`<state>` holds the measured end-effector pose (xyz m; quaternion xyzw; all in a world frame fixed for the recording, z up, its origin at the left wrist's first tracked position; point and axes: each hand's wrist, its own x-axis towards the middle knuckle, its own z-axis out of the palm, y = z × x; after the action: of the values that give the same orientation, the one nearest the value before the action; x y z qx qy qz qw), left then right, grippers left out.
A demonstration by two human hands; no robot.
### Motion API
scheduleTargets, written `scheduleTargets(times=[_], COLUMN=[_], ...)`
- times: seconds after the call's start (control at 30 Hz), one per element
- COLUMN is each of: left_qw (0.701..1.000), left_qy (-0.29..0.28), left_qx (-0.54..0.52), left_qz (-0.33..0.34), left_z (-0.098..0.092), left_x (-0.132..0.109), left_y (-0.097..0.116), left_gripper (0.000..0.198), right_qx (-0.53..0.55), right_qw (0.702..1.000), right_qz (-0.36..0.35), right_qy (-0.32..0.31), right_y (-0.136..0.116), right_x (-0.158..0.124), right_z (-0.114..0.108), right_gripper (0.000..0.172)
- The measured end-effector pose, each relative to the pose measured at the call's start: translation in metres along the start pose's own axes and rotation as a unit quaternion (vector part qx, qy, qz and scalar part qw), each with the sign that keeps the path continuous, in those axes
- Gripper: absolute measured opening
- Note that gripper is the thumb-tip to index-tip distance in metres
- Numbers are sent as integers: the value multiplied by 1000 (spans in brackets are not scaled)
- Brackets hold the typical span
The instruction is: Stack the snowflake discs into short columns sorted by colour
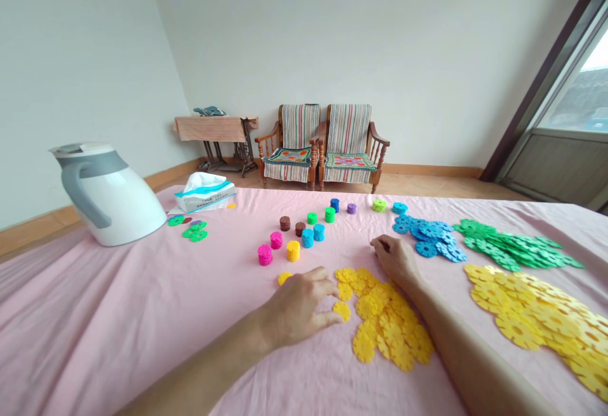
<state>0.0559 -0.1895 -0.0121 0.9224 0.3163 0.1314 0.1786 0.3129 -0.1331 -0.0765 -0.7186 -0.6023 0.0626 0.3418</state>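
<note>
My left hand (297,308) is at the left side of a loose heap of yellow snowflake discs (387,315). Its thumb and fingers are apart, the tips close to a single yellow disc (341,311) at the heap's edge; whether they touch it I cannot tell. Another yellow disc (284,278) lies partly hidden behind this hand. My right hand (393,256) rests beyond the heap with its fingers curled in, and nothing shows in it. Past the hands stand small disc stacks: yellow (293,251), pink (265,254), light blue (308,238) and brown (285,223).
Blue discs (430,237), green discs (515,245) and a long yellow pile (546,315) spread on the right. At left stand a white-grey jug (111,197) and a tissue pack (206,195), with green discs (195,232) nearby. Everything lies on a pink cloth (190,302).
</note>
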Motion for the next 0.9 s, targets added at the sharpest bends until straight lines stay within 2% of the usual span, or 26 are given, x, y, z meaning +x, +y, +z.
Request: scheduleTargets(times=[0.13,0.27,0.4,0.6,0.9], left_qw=[999,998,996,995,999], left_qy=[-25,-2,13,8,25], left_qx=[-2,-20,-47,-56,27], left_qz=[-26,-60,-78,-77,-39], left_z=[14,19,23,26,26], left_x=[4,7,8,11,8], left_y=[10,9,6,2,11], left_gripper=[18,9,19,19,7], right_qx=[0,-4,-2,-11,-15], right_qw=[1000,1000,1000,1000,1000], right_qz=[-3,-1,0,-5,-7], right_qy=[0,-2,-5,-9,-10], right_y=[1,-1,-1,1,1], right_x=[0,0,0,1,1], right_z=[0,0,0,1,1], right_gripper=[32,31,32,32,31])
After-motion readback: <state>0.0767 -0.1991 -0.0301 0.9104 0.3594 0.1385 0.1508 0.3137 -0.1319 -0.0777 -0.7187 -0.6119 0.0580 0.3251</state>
